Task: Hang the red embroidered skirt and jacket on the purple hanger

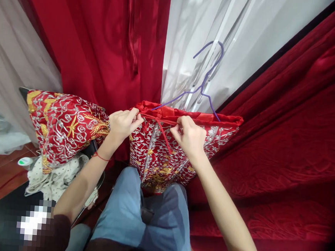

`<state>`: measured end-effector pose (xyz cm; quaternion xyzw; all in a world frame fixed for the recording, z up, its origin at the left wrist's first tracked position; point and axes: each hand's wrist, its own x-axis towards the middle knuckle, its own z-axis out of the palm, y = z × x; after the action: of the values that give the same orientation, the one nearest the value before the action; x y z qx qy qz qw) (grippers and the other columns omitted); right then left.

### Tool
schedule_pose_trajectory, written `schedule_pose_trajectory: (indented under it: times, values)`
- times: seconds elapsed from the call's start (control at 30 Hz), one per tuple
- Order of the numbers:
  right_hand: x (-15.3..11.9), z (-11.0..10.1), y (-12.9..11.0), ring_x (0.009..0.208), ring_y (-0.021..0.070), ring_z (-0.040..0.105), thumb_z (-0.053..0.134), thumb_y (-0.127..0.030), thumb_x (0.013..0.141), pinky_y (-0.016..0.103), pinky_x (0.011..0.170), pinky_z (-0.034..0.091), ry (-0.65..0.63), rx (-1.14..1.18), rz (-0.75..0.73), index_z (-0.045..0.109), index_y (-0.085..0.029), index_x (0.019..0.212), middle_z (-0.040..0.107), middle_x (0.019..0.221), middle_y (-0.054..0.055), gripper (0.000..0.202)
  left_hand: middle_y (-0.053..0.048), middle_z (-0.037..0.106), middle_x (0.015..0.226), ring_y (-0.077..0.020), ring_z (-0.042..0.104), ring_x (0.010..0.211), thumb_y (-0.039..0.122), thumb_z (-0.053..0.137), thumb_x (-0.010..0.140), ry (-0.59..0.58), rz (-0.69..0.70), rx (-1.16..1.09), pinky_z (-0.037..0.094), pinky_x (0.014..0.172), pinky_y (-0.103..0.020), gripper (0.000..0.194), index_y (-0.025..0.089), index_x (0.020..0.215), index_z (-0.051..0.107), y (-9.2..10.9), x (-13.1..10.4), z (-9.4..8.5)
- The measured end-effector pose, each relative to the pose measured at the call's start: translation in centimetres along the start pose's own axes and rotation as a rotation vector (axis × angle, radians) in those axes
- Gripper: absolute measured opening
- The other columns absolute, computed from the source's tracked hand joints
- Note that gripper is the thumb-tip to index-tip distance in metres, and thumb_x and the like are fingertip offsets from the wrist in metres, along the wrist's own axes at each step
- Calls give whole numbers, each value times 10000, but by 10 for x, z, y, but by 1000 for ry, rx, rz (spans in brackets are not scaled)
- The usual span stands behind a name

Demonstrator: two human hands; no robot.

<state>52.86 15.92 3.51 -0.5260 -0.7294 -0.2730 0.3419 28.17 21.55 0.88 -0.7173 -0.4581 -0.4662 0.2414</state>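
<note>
An embroidered red skirt (167, 160) with silver and gold patterns hangs in front of my knees, its satin waistband at the top. The lower arms of a purple hanger (202, 87) go down inside the waistband. A thin red drawstring (165, 135) runs along the front and dangles in the middle. My left hand (125, 122) is closed at the waistband's left part, fingers pinched on the drawstring. Right of the dangling ends, my right hand (188, 135) is closed too, thumb and fingertips pinching the drawstring.
To the left, another embroidered red and gold garment (65, 125) lies on a dark chair, above a white dotted cloth (50, 178). A white-capped container (25, 162) is beside it. Red curtains (104, 39) and white curtains (189, 34) hang behind; red patterned fabric (282, 181) fills the right.
</note>
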Motion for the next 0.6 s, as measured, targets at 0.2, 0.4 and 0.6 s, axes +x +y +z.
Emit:
schedule_pose_trajectory:
  times: [0.2,0.4,0.6]
  values:
    - [5,-6,13,565,118,525,481,-250,892,267,543,280,-24,-52,-69,643,-178,874,698,803,28,179,-2,588,559,-136,504,511,261,534,876,-28,74,58,331,581,-287,190,196,749,659,-11,0,-3]
    - [8,0,19,550,124,519,488,-243,893,275,522,276,-18,-91,-105,651,-177,869,684,772,23,178,0,587,550,-136,515,515,268,536,882,-114,127,78,337,558,-281,210,201,721,652,-16,2,-8]
    - [-8,-19,50,758,151,632,467,-202,959,261,644,446,-131,13,-453,635,-159,1057,692,1007,83,199,-11,679,744,-147,626,664,266,564,882,-146,170,-72,460,634,-259,121,204,917,662,-19,2,-27]
